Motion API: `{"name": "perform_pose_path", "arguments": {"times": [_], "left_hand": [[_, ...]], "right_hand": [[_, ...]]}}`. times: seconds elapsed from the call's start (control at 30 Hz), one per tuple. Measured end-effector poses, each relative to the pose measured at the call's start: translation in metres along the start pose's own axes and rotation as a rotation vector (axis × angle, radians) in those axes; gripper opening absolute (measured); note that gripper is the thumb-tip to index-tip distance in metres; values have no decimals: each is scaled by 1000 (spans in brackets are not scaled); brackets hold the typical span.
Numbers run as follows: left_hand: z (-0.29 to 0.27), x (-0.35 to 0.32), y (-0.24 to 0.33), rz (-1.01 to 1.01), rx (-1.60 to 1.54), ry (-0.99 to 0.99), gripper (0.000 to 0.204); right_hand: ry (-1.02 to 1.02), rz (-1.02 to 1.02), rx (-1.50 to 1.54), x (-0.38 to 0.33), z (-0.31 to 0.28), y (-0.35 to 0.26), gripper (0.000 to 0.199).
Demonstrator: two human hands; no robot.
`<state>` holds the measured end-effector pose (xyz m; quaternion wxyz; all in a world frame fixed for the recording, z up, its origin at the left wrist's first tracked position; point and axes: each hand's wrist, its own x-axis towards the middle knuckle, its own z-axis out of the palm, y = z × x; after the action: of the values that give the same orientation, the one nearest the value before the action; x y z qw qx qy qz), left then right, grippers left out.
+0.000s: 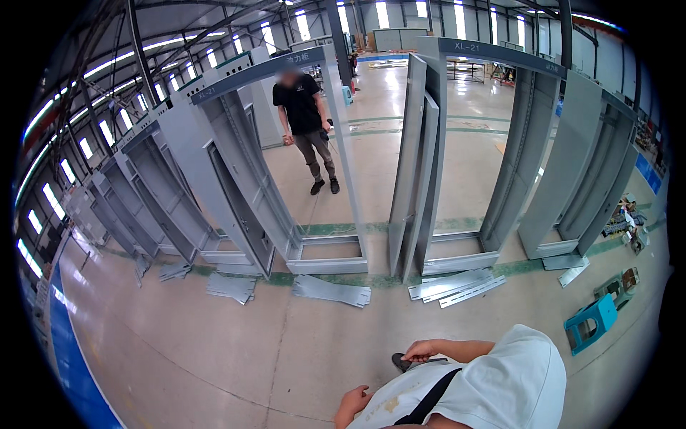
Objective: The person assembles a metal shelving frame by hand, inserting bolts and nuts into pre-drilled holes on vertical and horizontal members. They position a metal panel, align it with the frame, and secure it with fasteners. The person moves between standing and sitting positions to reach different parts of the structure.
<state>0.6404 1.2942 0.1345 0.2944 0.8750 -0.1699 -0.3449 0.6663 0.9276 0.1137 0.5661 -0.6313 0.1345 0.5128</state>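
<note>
1. Right hand (420, 351): near, right of the left hand, fingers curled down at a dark object (401, 362). Whether it grips that object or only overlaps it in view cannot be told.
2. The dark object lies just beyond the shirt front, at the right hand's fingertips; partly covered by the hand, its kind is not identifiable.
3. Left hand (354, 402): near, at the left edge of the shirt, fingers partly bent. The palm is turned out of sight, so I cannot tell whether it holds anything; its forearm is cut off below.
4. White shirt (511, 379): stained at the front, crossed by a black strap (434, 397); it hides most of the wearer's body.
5. Metal strips (457, 287): on the floor before the right-hand cabinet (518, 150), overlapping, so the count is uncertain. Further flat pieces (332, 291) lie before the left-hand cabinet (246, 164).
6. Two door panels (409, 171) stand at the right-hand cabinet's left side, one partly masking the other.
7. Co-worker (300, 104): far, seen through the left-hand cabinet, head blurred; a dark item at one hand is too small to identify.
8. Teal stool (599, 314): right, near; clutter (626, 218) beyond it is indistinct.
</note>
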Motion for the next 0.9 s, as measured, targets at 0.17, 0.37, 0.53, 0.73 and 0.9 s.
{"name": "perform_pose_path", "arguments": {"times": [0.17,0.37,0.53,0.73,0.9], "left_hand": [[13,-11,-3,43,-33,18,54],[22,-37,-10,38,-180,-8,52],[9,-42,6,39,-75,27,51],[-13,-30,39,122,-225,101,51],[-48,-31,107,247,-354,114,50]], "right_hand": [[62,63,18,5,-5,27,39],[107,63,13,17,1,41,38],[111,66,30,15,1,39,38],[139,44,74,7,-1,44,35],[176,45,56,3,-5,48,34]]}}
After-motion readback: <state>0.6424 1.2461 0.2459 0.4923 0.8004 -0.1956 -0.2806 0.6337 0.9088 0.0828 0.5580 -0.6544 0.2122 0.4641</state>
